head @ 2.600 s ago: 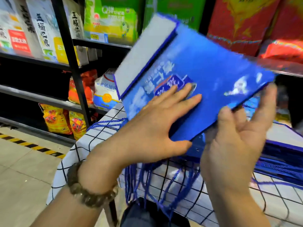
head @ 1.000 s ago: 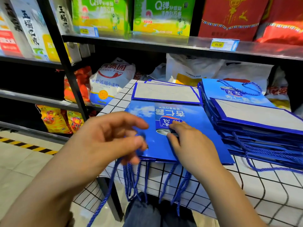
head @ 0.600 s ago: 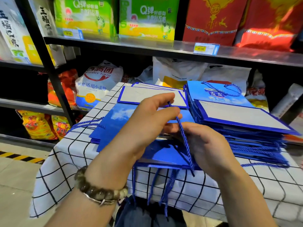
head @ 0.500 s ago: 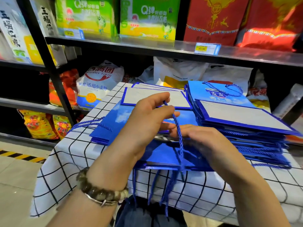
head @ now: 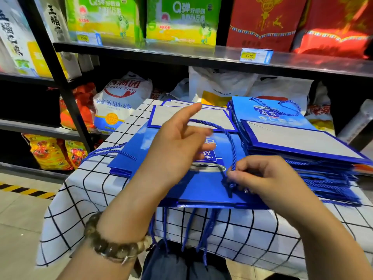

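frame centre | right hand [head: 262, 178] is pinching blue twisted cord handle [head: 229, 138] low – over flat glossy blue paper bag [head: 201, 190] | left hand [head: 177, 146], half-curled, is hooking its loop

One view is given, taken from the person's head and pointed forward and down. The left hand [head: 177, 146] and right hand [head: 268, 178] are seen very close, the bench [head: 84, 190] just under them, and the shelf [head: 181, 55] faced behind it.
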### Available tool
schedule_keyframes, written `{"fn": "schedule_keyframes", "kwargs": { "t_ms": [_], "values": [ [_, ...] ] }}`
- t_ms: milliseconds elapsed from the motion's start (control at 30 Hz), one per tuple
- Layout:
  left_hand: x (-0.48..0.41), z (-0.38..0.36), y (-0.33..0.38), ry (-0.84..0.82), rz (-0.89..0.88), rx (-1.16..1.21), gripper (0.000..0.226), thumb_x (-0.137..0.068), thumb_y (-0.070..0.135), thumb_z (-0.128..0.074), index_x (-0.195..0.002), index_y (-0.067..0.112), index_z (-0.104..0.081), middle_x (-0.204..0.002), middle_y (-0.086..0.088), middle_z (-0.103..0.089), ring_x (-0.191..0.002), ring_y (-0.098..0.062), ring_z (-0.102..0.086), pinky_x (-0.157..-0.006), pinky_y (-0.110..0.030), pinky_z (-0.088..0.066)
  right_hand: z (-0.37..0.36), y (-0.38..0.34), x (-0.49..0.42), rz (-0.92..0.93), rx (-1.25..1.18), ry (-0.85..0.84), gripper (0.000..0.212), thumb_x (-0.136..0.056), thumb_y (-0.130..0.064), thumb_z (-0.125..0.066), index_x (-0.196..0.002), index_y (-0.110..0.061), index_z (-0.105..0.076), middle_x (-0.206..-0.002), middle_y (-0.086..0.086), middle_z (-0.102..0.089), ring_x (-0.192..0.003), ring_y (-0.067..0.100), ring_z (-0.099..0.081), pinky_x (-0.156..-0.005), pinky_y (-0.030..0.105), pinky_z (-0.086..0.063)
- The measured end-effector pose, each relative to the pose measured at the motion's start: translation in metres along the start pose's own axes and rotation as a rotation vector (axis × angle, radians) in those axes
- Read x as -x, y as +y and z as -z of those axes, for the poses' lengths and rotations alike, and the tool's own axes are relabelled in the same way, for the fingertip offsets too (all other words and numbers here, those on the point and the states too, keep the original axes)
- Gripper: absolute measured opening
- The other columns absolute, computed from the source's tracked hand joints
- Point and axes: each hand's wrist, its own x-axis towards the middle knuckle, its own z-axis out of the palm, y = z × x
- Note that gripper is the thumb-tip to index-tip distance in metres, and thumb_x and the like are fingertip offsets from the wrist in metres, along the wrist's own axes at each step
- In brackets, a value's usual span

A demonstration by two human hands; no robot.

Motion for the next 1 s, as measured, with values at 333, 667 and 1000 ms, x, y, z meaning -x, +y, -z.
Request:
{"fn": "schedule_keyframes", "kwargs": {
  "t_ms": [333, 667, 1000],
  "values": [
    [0.031, -0.019, -0.024, -0.390, -0.431, -1.210, 0.041, -0.073, 0.052, -0.044, -0.100, 0.027, -0.064, -0.104, 0.008, -0.064, -0.096, -0.017, -0.061, -0.073, -0.035, -0.052, 0.018, 0.008, 0.003, -0.048, -0.159, 0.106, 0.019, -0.072, 0.012, -0.065, -0.083, -0.003, -0.066, -0.061, 0.005, -0.063, -0.054, 0.010, -0.059, -0.055, 0.015, -0.052],
    [0.027, -0.012, -0.039, -0.263, -0.518, -1.147, 0.038, -0.069, 0.054, -0.040, -0.080, 0.033, -0.069, -0.081, 0.016, -0.069, -0.069, -0.006, -0.066, -0.047, -0.023, -0.053, 0.010, 0.013, 0.002, 0.012, -0.182, 0.180, 0.017, -0.073, 0.014, -0.064, -0.079, -0.002, -0.064, -0.068, 0.012, -0.062, -0.055, 0.010, -0.060, -0.055, 0.015, -0.053],
    [0.029, -0.013, -0.034, -0.318, -0.406, -1.086, 0.042, -0.077, 0.054, -0.039, -0.093, 0.028, -0.068, -0.094, 0.010, -0.069, -0.087, -0.014, -0.065, -0.067, -0.034, -0.055, 0.010, 0.015, 0.004, 0.058, -0.072, 0.159, 0.015, -0.073, 0.010, -0.066, -0.076, -0.005, -0.064, -0.068, 0.016, -0.066, -0.059, 0.017, -0.061, -0.063, 0.030, -0.054]
  ]
}}
